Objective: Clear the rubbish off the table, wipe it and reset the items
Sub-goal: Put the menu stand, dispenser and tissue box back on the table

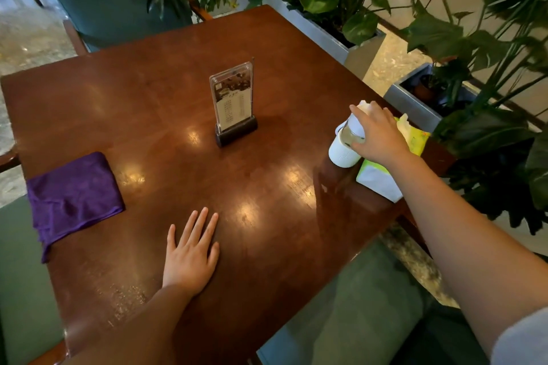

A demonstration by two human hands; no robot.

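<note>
- The right hand reaches to the far right edge of the bench with its fingers closed over the top of a white-sleeved glass cup; the cup tilts, probably as it is being set in place or lifted.
- The left hand lies flat and open on the near bench, holding nothing, seemingly as a brace.
- A tissue pack sits just beside the cup, partly under the right wrist, crowding that corner.
- A folded purple cloth rests at the left edge, well apart from both hands.
- A menu stand stands upright mid-bench, clear of the reach.
- Planters hem in the right side.
</note>
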